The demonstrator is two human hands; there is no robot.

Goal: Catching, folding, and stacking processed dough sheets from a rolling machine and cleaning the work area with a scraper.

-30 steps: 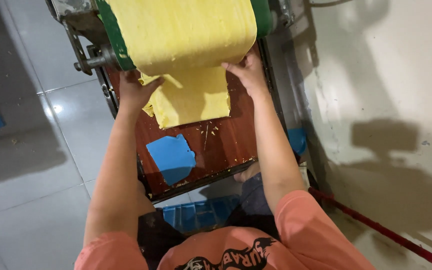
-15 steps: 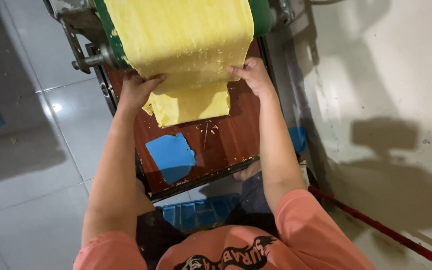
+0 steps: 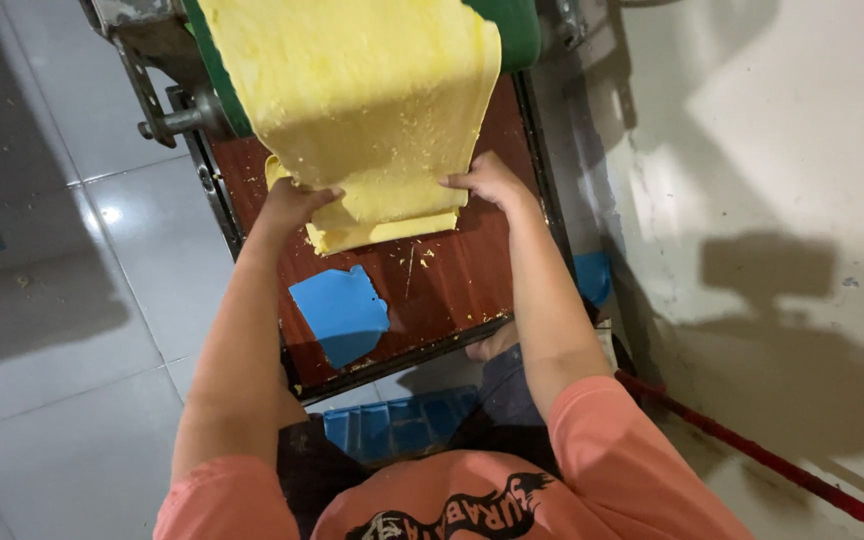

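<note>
Dough (image 3: 367, 100): yellow sheet hanging off the green roller (image 3: 217, 70) onto the brown board (image 3: 452, 280), its end folded near the board's far edge.
Left hand (image 3: 292, 205): gripping the sheet's left edge.
Right hand (image 3: 487, 180): gripping the right edge.
Blue scrap (image 3: 337, 310): near the board's front edge.

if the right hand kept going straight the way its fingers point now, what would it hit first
The right hand points leftward across the hanging yellow dough sheet, which its fingertips already touch. Pushing on, it would likely meet more of that sheet, then the left hand; depth is unclear.
</note>
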